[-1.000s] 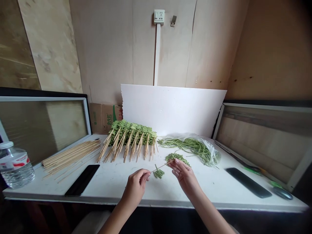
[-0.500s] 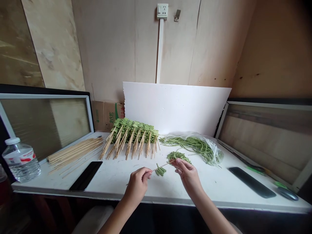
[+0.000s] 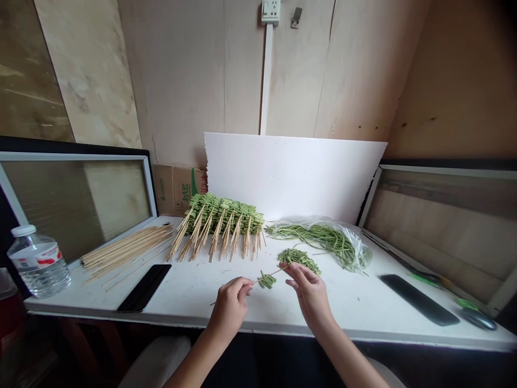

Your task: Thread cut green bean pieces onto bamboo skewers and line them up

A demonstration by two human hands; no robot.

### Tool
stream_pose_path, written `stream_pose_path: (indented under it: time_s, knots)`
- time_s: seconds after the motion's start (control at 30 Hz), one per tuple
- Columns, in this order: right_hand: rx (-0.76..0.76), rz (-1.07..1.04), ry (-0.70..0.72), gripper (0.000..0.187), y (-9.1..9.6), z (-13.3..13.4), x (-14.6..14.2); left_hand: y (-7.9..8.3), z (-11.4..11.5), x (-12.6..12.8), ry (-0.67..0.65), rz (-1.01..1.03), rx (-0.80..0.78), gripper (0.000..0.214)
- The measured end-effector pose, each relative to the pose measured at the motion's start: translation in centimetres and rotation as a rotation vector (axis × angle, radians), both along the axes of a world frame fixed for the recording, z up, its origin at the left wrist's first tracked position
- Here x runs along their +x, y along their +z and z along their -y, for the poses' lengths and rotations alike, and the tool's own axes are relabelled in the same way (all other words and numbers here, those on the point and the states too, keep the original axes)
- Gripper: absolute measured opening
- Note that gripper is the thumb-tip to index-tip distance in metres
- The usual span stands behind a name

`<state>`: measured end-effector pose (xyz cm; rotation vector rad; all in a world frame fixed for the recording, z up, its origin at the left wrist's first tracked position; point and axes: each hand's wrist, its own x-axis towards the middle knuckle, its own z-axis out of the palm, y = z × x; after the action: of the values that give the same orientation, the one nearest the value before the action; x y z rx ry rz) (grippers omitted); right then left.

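Observation:
My left hand (image 3: 231, 305) pinches a thin bamboo skewer (image 3: 258, 280) that carries a small bunch of cut green bean pieces (image 3: 266, 279). My right hand (image 3: 309, 291) is at the skewer's far tip, fingers pinched on it or on a bean piece; I cannot tell which. Just beyond lies a small heap of cut bean pieces (image 3: 299, 258) on the white table (image 3: 189, 293). A stack of finished bean skewers (image 3: 220, 223) rests behind, and a clear plastic bag of long green beans (image 3: 323, 240) lies to the right.
Bare bamboo skewers (image 3: 125, 252) lie at the left beside a black phone (image 3: 144, 287). A water bottle (image 3: 38, 262) stands at the left edge. A flat black object (image 3: 419, 299), a knife (image 3: 420, 278) and a dark mouse (image 3: 479, 319) are at the right. A white foam board (image 3: 291, 175) leans against the wall.
The view has shifted slightly downward and left. Both hands stay on the skewer, drawn a little closer together, with the bean bunch still on it.

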<state>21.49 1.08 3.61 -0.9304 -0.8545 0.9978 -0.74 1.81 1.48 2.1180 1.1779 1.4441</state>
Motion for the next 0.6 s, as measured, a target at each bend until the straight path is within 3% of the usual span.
stream_pose_path:
  time_s: [0.2, 0.4, 0.6]
  knots:
    - [-0.005, -0.001, 0.015, 0.036, -0.4, 0.6, -1.2, -0.1, 0.3, 0.5, 0.002, -0.003, 0.007, 0.027]
    - [0.005, 0.088, 0.112, 0.033, -0.6, 1.5, -3.7, 0.9, 0.9, 0.8, -0.009, 0.009, 0.04, 0.026]
    - [-0.024, 0.162, 0.12, 0.039, -0.4, 1.1, -3.0, 1.1, 0.6, 0.2, 0.006, 0.034, 0.011, 0.024]
